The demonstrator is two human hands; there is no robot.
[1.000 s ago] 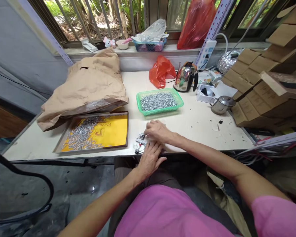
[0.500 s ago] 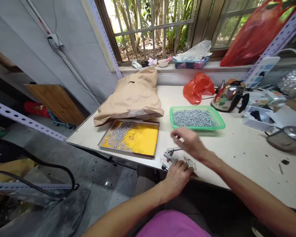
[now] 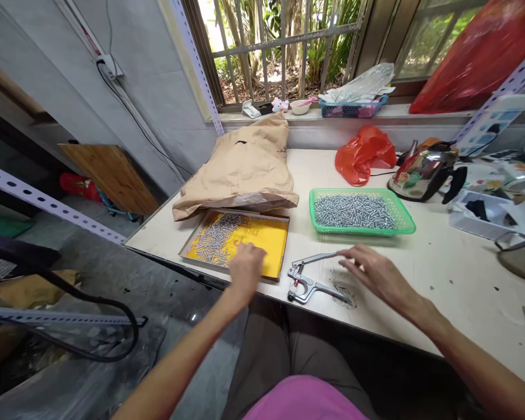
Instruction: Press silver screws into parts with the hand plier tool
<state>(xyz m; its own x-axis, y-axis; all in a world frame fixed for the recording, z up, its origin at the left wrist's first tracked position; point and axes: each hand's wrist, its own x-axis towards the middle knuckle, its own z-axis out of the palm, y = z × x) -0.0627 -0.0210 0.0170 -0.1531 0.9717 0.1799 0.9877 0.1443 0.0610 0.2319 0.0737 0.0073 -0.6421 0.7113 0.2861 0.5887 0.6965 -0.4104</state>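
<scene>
Shallow tray [image 3: 276,245] and silver pliers [image 3: 314,287] lie near front edge of desk [image 3: 450,259], mostly open surface to right. Left hand [image 3: 247,268] over tray, blurred, grip unclear; metal pins [image 3: 214,240] heaped at tray's left. Pliers' handles splayed, dark spring between. Right hand [image 3: 376,273], fingers loosely parted, at upper handle's tip. Paper sack [image 3: 240,169] crowds tray's back; pin-filled green basket [image 3: 405,220] stands behind pliers.
</scene>
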